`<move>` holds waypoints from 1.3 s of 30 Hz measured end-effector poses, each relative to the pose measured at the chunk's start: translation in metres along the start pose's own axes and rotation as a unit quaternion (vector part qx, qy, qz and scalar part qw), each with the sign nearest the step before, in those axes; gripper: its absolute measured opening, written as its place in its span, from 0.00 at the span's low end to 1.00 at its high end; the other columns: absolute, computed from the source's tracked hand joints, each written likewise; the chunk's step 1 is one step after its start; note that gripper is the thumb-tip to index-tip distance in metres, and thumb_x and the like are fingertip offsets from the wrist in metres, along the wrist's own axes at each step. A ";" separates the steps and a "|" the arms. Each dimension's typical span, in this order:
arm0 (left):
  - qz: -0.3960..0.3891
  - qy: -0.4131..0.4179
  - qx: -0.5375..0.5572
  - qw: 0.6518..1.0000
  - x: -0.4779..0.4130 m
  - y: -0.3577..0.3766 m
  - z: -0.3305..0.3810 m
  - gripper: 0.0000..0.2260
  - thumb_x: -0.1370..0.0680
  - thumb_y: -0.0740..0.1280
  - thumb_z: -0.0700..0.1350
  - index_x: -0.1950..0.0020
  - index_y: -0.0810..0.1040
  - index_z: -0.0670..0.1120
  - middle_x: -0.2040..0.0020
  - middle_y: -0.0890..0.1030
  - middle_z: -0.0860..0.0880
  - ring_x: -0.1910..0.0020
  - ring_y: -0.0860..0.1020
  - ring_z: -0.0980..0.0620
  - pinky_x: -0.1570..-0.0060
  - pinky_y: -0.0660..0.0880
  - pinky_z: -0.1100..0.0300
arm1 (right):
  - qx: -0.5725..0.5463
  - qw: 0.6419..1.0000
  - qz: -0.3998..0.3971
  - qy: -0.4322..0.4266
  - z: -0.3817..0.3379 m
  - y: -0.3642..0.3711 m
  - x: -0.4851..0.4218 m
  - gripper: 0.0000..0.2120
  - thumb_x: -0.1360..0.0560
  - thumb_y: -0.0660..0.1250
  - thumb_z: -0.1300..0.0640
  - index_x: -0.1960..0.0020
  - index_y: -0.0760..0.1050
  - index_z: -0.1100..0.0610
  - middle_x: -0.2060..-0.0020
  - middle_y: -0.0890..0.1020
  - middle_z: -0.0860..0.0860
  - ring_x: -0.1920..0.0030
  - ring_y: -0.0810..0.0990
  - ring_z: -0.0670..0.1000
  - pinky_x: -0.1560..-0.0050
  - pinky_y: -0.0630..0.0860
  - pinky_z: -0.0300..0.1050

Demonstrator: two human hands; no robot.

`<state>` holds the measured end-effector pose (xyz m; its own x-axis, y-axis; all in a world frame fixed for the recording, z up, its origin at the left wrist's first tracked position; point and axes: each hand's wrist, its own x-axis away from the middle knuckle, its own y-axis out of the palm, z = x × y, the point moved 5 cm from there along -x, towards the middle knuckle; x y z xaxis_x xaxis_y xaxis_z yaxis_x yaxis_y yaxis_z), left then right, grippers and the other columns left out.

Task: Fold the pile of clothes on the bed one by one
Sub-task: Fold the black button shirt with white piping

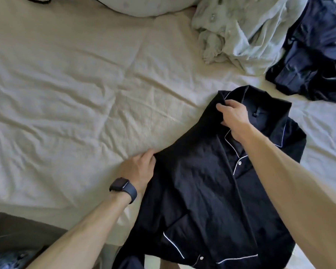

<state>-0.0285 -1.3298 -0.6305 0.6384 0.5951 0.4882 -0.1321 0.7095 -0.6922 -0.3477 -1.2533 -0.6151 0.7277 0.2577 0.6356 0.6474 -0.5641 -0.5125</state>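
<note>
A black pajama shirt (202,191) with white piping lies front-up on the bed (66,94), toward the near right part of the cream sheet, collar pointing away from the person and hem reaching the near edge of the bed. The right hand (232,117) is at the collar area, fingers curled and pinching the fabric at the shirt's left-side shoulder edge. The left hand (139,168) grips the same side edge lower down, near mid-body, fingers curled round the cloth where it meets the sheet. A dark watch (122,188) sits on the left wrist. Between the two hands the shirt's edge runs as a taut diagonal line. Further away, at the upper right, a crumpled pale green garment (241,30) lies on the bed, with a rumpled navy garment (314,55) just beside it on the right, touching or overlapping it. A white pillow (144,4) rests at the far edge of the bed. At the lower left, below the bed edge, some blue fabric (6,259) shows, blurred.
</note>
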 end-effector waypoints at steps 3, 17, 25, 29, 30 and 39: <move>-0.014 0.000 0.005 1.000 -0.001 0.000 -0.001 0.13 0.19 0.59 0.47 0.36 0.75 0.55 0.50 0.83 0.53 0.57 0.80 0.47 0.65 0.73 0.57 | 0.050 0.994 -0.068 0.075 0.008 0.012 0.003 0.09 0.23 0.70 0.46 0.45 0.80 0.47 0.50 0.85 0.50 0.52 0.84 0.52 0.58 0.80 0.45; -0.080 -0.094 0.139 0.983 -0.017 0.002 0.001 0.13 0.29 0.59 0.53 0.45 0.75 0.61 0.58 0.79 0.63 0.58 0.78 0.62 0.61 0.73 0.64 | 0.140 0.988 0.002 -0.058 -0.033 0.043 0.002 0.25 0.29 0.73 0.35 0.40 0.76 0.49 0.52 0.79 0.43 0.52 0.78 0.45 0.58 0.72 0.35; -0.069 -0.106 0.109 0.986 -0.021 0.007 0.011 0.06 0.21 0.65 0.58 0.53 0.74 0.57 0.61 0.78 0.61 0.62 0.76 0.61 0.66 0.69 0.65 | 0.358 0.930 -0.078 0.031 0.078 0.001 0.074 0.19 0.26 0.73 0.45 0.41 0.71 0.51 0.48 0.80 0.52 0.45 0.79 0.60 0.51 0.75 0.51; -0.057 -0.119 0.078 0.988 -0.017 0.009 0.012 0.05 0.20 0.64 0.53 0.54 0.75 0.54 0.62 0.78 0.58 0.62 0.77 0.58 0.66 0.72 0.61 | 0.269 0.962 0.012 0.039 0.097 -0.018 0.092 0.19 0.25 0.70 0.43 0.37 0.72 0.47 0.50 0.81 0.50 0.45 0.79 0.58 0.54 0.71 0.49; -0.053 -0.131 0.074 0.987 -0.017 0.008 0.016 0.06 0.20 0.63 0.52 0.55 0.74 0.53 0.62 0.79 0.56 0.63 0.77 0.56 0.67 0.71 0.60 | 0.268 0.962 0.013 0.042 0.102 -0.019 0.096 0.20 0.24 0.69 0.43 0.36 0.72 0.47 0.49 0.82 0.51 0.45 0.79 0.58 0.53 0.71 0.49; -0.007 -0.079 0.000 0.997 -0.088 -0.010 0.098 0.22 0.22 0.57 0.67 0.41 0.74 0.52 0.47 0.81 0.53 0.51 0.78 0.46 0.57 0.68 0.57 | 0.190 0.978 0.080 0.035 0.150 -0.052 0.151 0.29 0.27 0.68 0.32 0.35 0.73 0.50 0.41 0.81 0.46 0.39 0.77 0.53 0.38 0.73 0.56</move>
<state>-0.1577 -1.3517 -0.6143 0.5128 0.6368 0.5758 -0.1243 0.7187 -0.6841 -0.2377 -1.0677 -0.5787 0.8180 0.1284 0.5606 0.5735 -0.2573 -0.7778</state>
